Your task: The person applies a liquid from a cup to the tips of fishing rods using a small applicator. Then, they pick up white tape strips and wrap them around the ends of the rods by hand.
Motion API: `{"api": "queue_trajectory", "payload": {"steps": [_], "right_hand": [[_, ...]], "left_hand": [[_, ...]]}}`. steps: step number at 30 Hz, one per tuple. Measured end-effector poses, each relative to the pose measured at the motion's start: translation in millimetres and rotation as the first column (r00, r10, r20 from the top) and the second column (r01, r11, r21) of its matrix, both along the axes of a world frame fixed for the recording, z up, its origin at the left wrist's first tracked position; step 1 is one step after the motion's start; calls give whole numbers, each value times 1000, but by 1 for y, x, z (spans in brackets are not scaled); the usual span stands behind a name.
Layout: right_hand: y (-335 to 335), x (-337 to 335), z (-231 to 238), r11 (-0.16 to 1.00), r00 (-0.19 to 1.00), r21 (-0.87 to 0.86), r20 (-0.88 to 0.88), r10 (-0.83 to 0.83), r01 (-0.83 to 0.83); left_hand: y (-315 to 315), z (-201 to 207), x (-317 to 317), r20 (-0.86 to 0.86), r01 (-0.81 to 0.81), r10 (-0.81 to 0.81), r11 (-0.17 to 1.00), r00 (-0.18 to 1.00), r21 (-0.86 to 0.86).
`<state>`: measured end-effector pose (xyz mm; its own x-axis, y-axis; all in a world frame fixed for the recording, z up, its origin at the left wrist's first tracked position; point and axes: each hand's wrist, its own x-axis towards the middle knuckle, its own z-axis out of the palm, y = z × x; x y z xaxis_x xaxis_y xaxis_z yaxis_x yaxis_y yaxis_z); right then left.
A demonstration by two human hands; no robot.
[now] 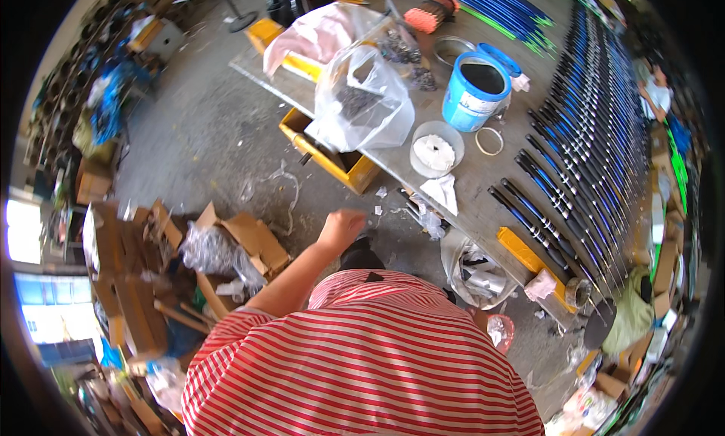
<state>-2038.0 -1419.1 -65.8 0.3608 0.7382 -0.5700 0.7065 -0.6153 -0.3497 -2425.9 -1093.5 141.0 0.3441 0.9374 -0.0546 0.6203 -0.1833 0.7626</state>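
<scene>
My left hand (343,228) is in front of my body, above the floor, a little blurred, its fingers curled in. Nothing shows in it. Beyond it stands an open yellow drawer (332,163) under the table's edge. Of my right arm only a small patch of skin (480,317) appears past the striped shirt; its fingers are hidden. Close beside that patch is a pinkish-red container (501,332) with whitish stuff in it, and I cannot make out whether the hand holds it. A bag-lined bin (476,270) of scraps stands just beyond.
The worktable (483,202) carries a blue bucket (476,92), a tub with a white roll (436,153), a plastic bag (362,104) and rows of fishing rods (581,141). Opened cardboard boxes (253,243) and plastic wrap lie to the left. A person (655,92) is at far right.
</scene>
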Motion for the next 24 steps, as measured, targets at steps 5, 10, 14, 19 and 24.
{"api": "queue_trajectory", "payload": {"steps": [5, 10, 14, 19, 24], "right_hand": [[-106, -76, -20, 980, 999, -195, -13, 35, -37], [-101, -151, 33, 867, 880, -220, -63, -471, 448], [-97, -190, 45, 806, 811, -178, -64, -581, 564], [-103, -219, 41, 747, 749, -160, -57, -660, 646], [-110, -232, 32, 714, 717, -177, -57, -695, 677]], "left_hand": [[117, 67, 65, 173, 330, -402, 882, 899, 336], [164, 55, 134, 5, 547, -596, 739, 803, 393], [171, 27, 181, -359, 694, -604, 685, 712, 222], [165, 36, 206, -510, 773, -636, 628, 579, 92], [179, 17, 211, -560, 770, -576, 608, 595, 193]]}}
